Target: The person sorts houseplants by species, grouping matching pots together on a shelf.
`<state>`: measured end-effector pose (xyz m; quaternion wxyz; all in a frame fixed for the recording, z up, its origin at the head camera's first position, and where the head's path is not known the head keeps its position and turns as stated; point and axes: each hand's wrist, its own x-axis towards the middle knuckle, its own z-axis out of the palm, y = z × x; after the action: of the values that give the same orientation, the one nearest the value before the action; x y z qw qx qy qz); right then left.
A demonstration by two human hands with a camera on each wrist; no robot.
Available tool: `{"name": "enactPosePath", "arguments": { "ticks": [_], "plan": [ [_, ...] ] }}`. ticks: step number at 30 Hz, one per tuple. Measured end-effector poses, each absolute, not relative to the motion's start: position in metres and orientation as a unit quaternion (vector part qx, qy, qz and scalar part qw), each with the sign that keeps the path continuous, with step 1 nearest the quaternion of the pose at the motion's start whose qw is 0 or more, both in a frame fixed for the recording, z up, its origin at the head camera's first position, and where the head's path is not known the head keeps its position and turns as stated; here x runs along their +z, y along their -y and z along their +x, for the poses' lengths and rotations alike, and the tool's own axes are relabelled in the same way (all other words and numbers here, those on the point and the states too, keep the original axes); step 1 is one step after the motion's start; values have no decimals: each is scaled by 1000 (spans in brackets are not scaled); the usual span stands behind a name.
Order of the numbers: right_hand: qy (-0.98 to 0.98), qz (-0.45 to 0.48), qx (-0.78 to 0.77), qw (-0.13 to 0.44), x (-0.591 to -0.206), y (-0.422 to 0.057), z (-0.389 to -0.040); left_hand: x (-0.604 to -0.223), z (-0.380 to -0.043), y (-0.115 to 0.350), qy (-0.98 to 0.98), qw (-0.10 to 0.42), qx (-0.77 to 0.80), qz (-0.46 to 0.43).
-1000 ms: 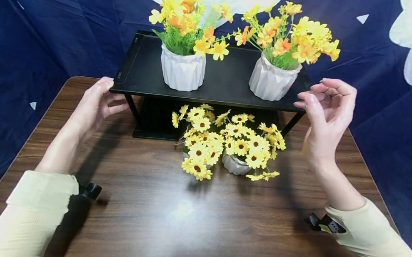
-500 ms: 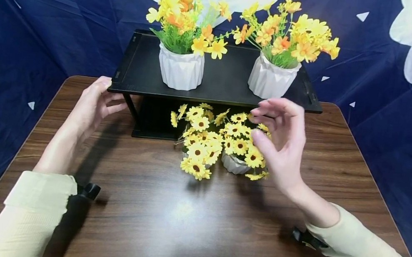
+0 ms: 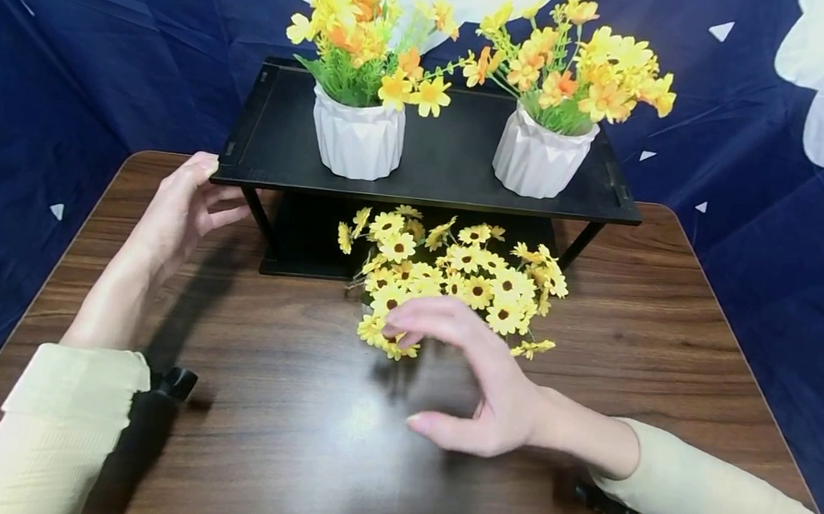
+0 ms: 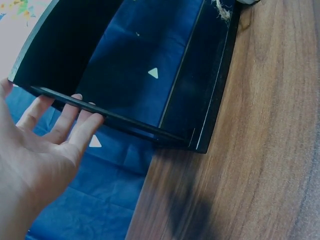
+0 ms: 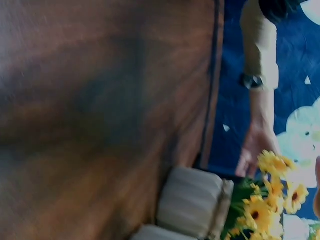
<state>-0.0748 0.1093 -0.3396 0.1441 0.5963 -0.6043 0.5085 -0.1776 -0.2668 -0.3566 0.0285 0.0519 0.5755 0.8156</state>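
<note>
My left hand (image 3: 177,211) holds the left end of a two-tier black shelf (image 3: 448,156), thumb at the top board's corner. In the left wrist view its fingers touch the thin side post (image 4: 125,120). My right hand (image 3: 492,387) hovers over the table before the shelf, fingers bent in a loose C, nothing between them. It partly covers the left bunch of yellow daisies (image 3: 396,247); I cannot tell whether it touches them. Beside that stands a second bunch of daisies (image 3: 510,288). Ribbed whitish pots (image 5: 190,200) show in the right wrist view.
On the top board stand two white pots, the left pot (image 3: 358,142) and the right pot (image 3: 541,157), with yellow and orange flowers. The wooden table (image 3: 272,443) spreads out in front. A dark blue patterned cloth (image 3: 67,20) hangs behind and at both sides.
My right hand has left the shelf's right end and swept left and towards me, past the right daisies to the left ones. My left hand stays at the shelf's left end.
</note>
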Motion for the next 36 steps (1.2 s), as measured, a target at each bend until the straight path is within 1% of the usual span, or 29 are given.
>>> {"name": "enactPosePath", "arguments": {
  "ticks": [5, 13, 27, 31, 36],
  "plan": [
    [614, 623, 474, 99, -357, -106, -65, -357, -178, 266, -576, 30, 816, 51],
    [628, 624, 465, 9, -378, -101, -56, -355, -177, 267, -587, 23, 807, 50],
    [677, 589, 434, -78, -400, -111, -56, -356, -177, 267, -580, 26, 812, 51],
    [704, 563, 421, -104, -406, -118, -57, -355, -176, 266, -592, 24, 804, 48],
    [751, 524, 387, -107, -410, -130, -58, -354, -176, 266, -595, 25, 802, 44]
  ]
}}
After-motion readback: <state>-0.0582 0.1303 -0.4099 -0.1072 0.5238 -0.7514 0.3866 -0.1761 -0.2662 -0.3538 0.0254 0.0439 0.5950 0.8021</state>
